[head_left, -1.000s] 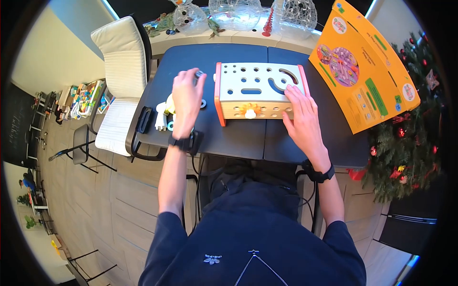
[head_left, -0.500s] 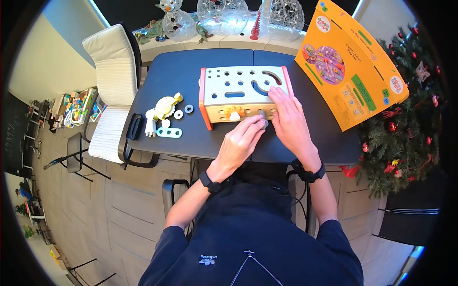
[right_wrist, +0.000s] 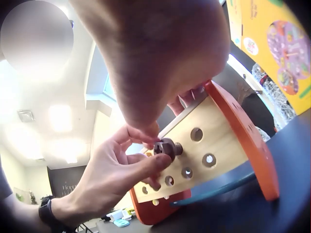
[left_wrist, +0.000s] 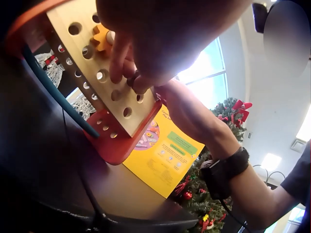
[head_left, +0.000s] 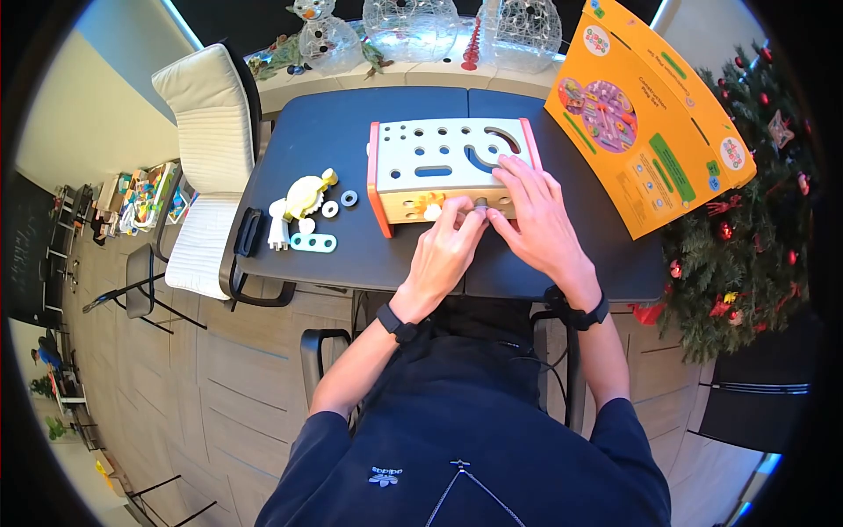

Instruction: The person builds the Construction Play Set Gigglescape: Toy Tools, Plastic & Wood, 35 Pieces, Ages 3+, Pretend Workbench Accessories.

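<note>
A toy workbench box (head_left: 439,158) with a white perforated top, wooden front and red ends stands on the dark table. In the right wrist view, the left hand (right_wrist: 109,167) pinches a dark grey screw (right_wrist: 166,148) at a hole in the wooden front panel (right_wrist: 214,136). Resting on the box's top, the right hand (head_left: 540,220) has its thumb down near the screw. An orange gear with a white knob (head_left: 433,211) sits on the front, left of the screw.
Yellow toy pieces (head_left: 303,198), rings (head_left: 349,198) and a mint strip (head_left: 313,242) lie on the table's left. An orange carton (head_left: 650,123) stands at the right, beside a decorated tree (head_left: 729,263). A white chair (head_left: 211,132) is at the left.
The left hand has come from the loose pieces at the left to the box front with the grey screw. The right hand stays on the box, its thumb now nearer the screw.
</note>
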Available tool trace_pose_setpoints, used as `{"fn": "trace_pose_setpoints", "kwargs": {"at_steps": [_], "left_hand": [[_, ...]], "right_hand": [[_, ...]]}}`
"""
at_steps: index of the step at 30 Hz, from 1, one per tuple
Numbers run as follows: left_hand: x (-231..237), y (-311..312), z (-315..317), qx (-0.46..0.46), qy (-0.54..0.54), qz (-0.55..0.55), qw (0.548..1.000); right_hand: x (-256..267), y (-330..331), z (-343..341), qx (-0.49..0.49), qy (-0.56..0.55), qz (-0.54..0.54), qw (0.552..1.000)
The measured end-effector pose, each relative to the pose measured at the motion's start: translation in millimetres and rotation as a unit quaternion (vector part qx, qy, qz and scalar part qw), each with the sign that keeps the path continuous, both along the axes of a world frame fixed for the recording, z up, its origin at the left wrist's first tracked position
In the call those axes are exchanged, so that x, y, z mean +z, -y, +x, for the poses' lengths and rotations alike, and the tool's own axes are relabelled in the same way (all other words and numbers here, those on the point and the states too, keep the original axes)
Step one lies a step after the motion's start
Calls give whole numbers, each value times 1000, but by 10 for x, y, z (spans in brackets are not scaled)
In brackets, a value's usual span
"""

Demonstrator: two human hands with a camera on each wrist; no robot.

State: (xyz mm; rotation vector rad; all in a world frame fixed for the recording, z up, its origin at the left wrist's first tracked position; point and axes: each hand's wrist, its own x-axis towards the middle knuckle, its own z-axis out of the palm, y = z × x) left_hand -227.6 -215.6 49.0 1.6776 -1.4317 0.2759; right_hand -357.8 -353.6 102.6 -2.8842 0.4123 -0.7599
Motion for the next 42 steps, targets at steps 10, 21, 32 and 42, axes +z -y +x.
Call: {"fn": "trace_pose_setpoints", "kwargs": {"at_steps": [10, 21, 32, 42], "left_hand": [[24, -153, 81, 8, -6, 95, 995], [-210, -482, 134, -61, -134, 254, 956], [-234, -686, 445, -38, -203, 194, 959], [-256, -700, 593, -167, -610, 99, 768]], "right_hand": [[141, 176, 202, 44, -50, -70, 995], [1, 108, 346, -2, -33, -80, 996], [282, -77, 111, -98, 74, 243, 962], [-298, -352, -116, 25, 134, 759, 637]]}}
